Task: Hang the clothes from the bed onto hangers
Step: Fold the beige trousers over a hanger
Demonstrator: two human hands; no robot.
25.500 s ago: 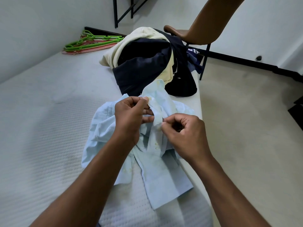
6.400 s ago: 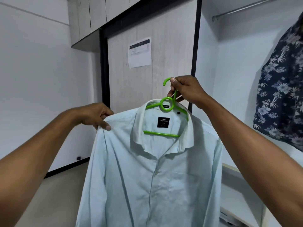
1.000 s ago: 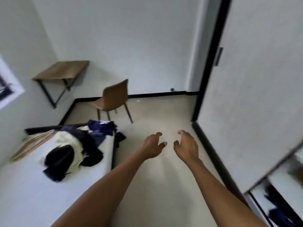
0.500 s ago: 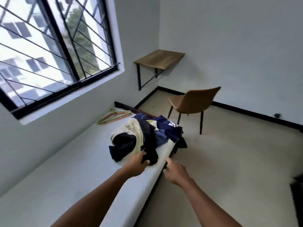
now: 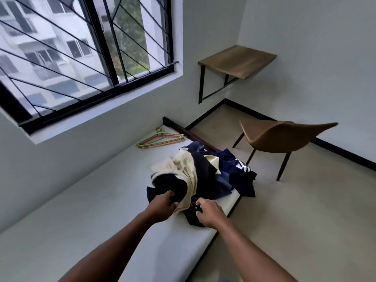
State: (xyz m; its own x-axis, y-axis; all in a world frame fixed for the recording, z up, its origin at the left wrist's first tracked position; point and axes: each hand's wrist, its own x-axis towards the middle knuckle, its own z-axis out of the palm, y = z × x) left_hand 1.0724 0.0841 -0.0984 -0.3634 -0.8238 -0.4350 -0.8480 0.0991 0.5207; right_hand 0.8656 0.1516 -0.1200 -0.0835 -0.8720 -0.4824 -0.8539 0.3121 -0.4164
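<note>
Left hand (image 5: 162, 206): fingers (image 5: 171, 198) curled tight round a soft navy fold (image 5: 168, 184) beneath a limp cream garment (image 5: 187, 169). Right hand (image 5: 209, 213): fingers (image 5: 200, 203) bent down, gripping crumpled black cloth (image 5: 193, 217). Both pieces belong to the pile of clothes (image 5: 223, 174), heaped at the bed's (image 5: 81, 210) floor-side edge, one dark piece drooping over it. Mattress surface flat, pale, finely textured, open toward the wall. Thin green and orange plastic hangers (image 5: 160, 140) lie flat at the far end, well apart. Moulded brown chair (image 5: 280, 139) stands near, bare floor (image 5: 305, 210) around it
</note>
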